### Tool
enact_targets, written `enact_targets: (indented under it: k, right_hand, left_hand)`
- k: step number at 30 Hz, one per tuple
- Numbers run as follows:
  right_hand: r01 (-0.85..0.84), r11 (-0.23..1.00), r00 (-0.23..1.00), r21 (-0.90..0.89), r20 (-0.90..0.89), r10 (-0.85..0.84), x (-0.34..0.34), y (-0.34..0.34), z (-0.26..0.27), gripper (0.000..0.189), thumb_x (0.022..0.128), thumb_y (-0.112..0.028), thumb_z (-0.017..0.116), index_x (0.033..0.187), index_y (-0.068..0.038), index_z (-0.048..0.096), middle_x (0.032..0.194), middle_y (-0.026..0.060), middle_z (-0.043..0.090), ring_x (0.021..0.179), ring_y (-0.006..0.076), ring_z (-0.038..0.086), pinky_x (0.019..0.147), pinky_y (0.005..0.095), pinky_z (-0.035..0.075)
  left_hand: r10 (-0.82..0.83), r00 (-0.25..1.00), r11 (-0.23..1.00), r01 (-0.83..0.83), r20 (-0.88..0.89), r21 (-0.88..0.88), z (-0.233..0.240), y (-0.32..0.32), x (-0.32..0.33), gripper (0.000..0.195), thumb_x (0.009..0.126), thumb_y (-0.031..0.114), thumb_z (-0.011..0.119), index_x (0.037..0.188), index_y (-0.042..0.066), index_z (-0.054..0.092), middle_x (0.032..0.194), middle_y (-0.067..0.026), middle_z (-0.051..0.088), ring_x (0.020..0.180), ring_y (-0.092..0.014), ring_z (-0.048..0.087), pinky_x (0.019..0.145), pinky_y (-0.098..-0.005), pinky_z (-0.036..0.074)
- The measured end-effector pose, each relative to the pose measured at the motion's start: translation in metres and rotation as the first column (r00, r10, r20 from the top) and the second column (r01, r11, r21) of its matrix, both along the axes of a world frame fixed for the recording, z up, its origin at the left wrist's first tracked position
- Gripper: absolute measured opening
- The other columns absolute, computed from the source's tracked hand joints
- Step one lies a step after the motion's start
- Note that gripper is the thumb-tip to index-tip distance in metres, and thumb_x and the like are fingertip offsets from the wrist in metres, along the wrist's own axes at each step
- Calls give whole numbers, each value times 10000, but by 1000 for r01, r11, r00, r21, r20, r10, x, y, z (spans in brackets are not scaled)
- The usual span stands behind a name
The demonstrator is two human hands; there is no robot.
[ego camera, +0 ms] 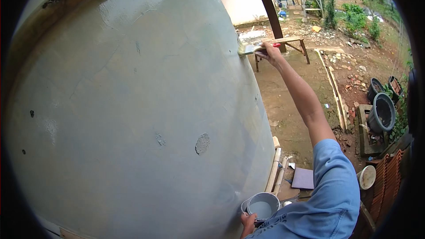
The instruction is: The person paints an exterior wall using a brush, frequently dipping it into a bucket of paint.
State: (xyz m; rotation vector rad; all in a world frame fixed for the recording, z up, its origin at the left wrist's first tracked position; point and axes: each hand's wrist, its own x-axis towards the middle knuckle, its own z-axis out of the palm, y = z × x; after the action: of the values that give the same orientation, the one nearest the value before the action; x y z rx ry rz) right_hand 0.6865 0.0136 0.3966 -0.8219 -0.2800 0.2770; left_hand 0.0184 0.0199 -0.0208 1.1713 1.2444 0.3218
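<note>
My right hand [269,53] reaches far forward, its fingers closed around the handle of a flat paintbrush [249,49] with a red tip. The brush's bristles rest against the right edge of a grey plastered wall [149,89]. Low in the view, my left hand [248,221] grips the rim of a small bucket [264,205] close to the wall. Thin grey liquid fills part of the bucket. Rough patches, hairline cracks and a few small holes mark the wall, and some areas near its top shine as if wet.
Bamboo poles [277,169] stand beside the wall's lower right edge, near a purple flat pad [302,178]. Beyond are a wooden bench [289,39] and a dark post [270,6]. Plant pots [381,113], a white pail [367,177] and stacked roof tiles [382,189] line the right.
</note>
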Motion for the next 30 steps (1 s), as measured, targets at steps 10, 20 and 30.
enact_targets:
  k: [10, 20, 30]
  right_hand:
    - [-26, 971, 992, 236, -116, 54, -9, 25, -32, 201, 901, -115, 562, 1008, 54, 547, 1019, 235, 662, 896, 323, 705, 776, 389, 637]
    - [235, 905, 959, -356, 238, -156, -28, 14, -27, 127, 832, -120, 622, 796, -5, 586, 769, 120, 681, 618, 192, 693, 578, 318, 611]
    - [15, 983, 1000, 182, 12, -18, 5, 7, 11, 257, 927, -167, 606, 1031, 65, 571, 1005, 193, 669, 880, 268, 702, 793, 348, 629]
  left_hand:
    - [-72, 995, 997, 70, -64, -29, 3, 4, -1, 362, 585, -65, 701, 726, 73, 397, 663, -62, 491, 491, -192, 562, 401, -355, 445]
    - [-95, 995, 995, 95, -10, 29, -7, 3, -3, 340, 599, -44, 705, 738, 66, 415, 667, -66, 515, 513, -183, 562, 439, -345, 457]
    - [-36, 999, 999, 37, -6, 30, 0, -5, -8, 383, 573, -63, 710, 736, 83, 396, 682, -41, 493, 516, -149, 530, 430, -327, 448]
